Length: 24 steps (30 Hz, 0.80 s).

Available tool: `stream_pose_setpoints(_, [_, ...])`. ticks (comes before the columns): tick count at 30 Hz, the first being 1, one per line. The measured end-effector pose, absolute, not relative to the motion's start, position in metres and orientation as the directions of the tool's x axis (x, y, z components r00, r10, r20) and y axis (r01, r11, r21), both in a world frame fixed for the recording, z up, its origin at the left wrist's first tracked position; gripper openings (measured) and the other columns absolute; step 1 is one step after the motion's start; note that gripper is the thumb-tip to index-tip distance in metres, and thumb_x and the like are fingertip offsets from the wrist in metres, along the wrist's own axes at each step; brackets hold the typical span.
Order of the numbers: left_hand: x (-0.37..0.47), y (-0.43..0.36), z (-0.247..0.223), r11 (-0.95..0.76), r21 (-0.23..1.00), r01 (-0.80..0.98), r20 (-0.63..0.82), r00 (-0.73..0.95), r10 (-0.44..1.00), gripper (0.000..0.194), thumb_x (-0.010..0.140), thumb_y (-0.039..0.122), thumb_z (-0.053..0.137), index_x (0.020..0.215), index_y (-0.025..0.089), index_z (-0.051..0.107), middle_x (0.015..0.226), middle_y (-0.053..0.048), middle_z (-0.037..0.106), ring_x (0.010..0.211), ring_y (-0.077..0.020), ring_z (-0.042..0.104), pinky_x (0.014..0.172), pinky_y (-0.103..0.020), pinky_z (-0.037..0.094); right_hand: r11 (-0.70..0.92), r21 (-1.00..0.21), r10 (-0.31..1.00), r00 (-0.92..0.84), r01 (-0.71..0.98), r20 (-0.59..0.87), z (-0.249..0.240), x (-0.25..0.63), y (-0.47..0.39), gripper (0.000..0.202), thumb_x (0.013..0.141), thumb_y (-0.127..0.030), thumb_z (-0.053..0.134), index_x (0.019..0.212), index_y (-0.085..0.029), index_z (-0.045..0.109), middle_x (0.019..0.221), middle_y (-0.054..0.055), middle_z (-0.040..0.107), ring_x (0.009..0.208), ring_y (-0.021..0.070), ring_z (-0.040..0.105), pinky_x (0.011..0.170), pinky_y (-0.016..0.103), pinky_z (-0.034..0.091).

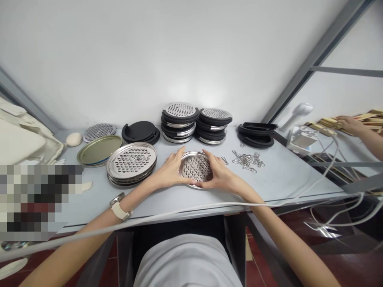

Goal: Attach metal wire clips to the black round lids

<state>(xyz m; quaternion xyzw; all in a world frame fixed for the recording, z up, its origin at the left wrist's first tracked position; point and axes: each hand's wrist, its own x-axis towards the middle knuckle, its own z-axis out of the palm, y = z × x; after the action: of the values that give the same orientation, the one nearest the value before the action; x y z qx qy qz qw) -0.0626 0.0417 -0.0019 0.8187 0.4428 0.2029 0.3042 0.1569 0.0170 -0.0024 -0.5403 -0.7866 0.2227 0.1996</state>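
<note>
A round metal grater plate (196,167) lies at the front middle of the table, its raised teeth showing inside a shiny rim. My left hand (172,169) grips the rim from the left, and my right hand (221,173) grips it from the right. Both thumbs meet at the near edge. Left of my left hand is a stack of similar grater plates (131,161). Behind the held plate stand two stacks of black holders and grater plates, a left stack (179,119) and a right stack (214,123). Right of my right hand lies a pile of small metal clips (248,159).
Black curved holders (256,134) sit at the back right, black round parts (140,132) at the back left. Further left are a gold-coloured round plate (100,149) and a pale rounded object (74,139). A white cable (209,205) crosses the front. Another person's hand (351,124) shows at right.
</note>
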Motion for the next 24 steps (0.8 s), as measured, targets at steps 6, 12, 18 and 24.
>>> stream_pose_setpoints(6, [-0.062, 0.040, 0.000, -0.407, 0.672, 0.619, 0.021, 0.534, 0.846, 0.121, 0.059, 0.066, 0.071, 0.150, 0.024, 0.003, 0.155, -0.014, 0.018, 0.142, -0.0355, 0.016, 0.112, -0.051, 0.025, 0.295, -0.575, 0.942, -0.332, 0.763, 0.042, -0.002, 0.158, 0.022, 0.104, 0.059, -0.049, 0.076, 0.144, -0.023, 0.023, 0.138, 0.013, 0.036, 0.127, 0.0330, 0.033, 0.104, 0.049, 0.034])
stream_pose_setpoints(12, [-0.061, 0.039, 0.000, -0.442, 0.642, 0.627, 0.004, 0.573, 0.819, 0.130, 0.052, 0.068, 0.074, 0.150, 0.023, 0.000, 0.157, -0.012, 0.009, 0.143, -0.0374, 0.008, 0.113, -0.054, 0.021, 0.266, -0.560, 0.944, -0.330, 0.785, -0.014, -0.001, 0.158, 0.029, 0.099, 0.059, -0.049, 0.078, 0.141, -0.024, 0.029, 0.135, 0.013, 0.038, 0.125, 0.0338, 0.034, 0.103, 0.052, 0.033])
stream_pose_setpoints(18, [-0.059, 0.040, -0.001, -0.437, 0.641, 0.631, 0.004, 0.566, 0.824, 0.126, 0.053, 0.067, 0.074, 0.150, 0.024, 0.006, 0.157, -0.012, 0.009, 0.143, -0.0376, 0.007, 0.113, -0.053, 0.020, 0.267, -0.534, 0.940, -0.339, 0.802, -0.039, -0.003, 0.156, 0.027, 0.095, 0.063, -0.050, 0.075, 0.143, -0.029, 0.028, 0.138, 0.013, 0.033, 0.126, 0.0351, 0.033, 0.102, 0.055, 0.034])
stream_pose_setpoints(24, [-0.058, 0.037, 0.004, -0.421, 0.622, 0.660, -0.025, 0.554, 0.832, 0.125, 0.053, 0.068, 0.073, 0.149, 0.022, 0.008, 0.157, -0.013, 0.010, 0.143, -0.0380, 0.008, 0.113, -0.053, 0.019, 0.334, -0.589, 0.912, -0.410, 0.736, 0.005, 0.000, 0.165, 0.028, 0.089, 0.066, -0.051, 0.074, 0.142, -0.033, 0.031, 0.141, 0.009, 0.035, 0.128, 0.0314, 0.035, 0.104, 0.050, 0.035])
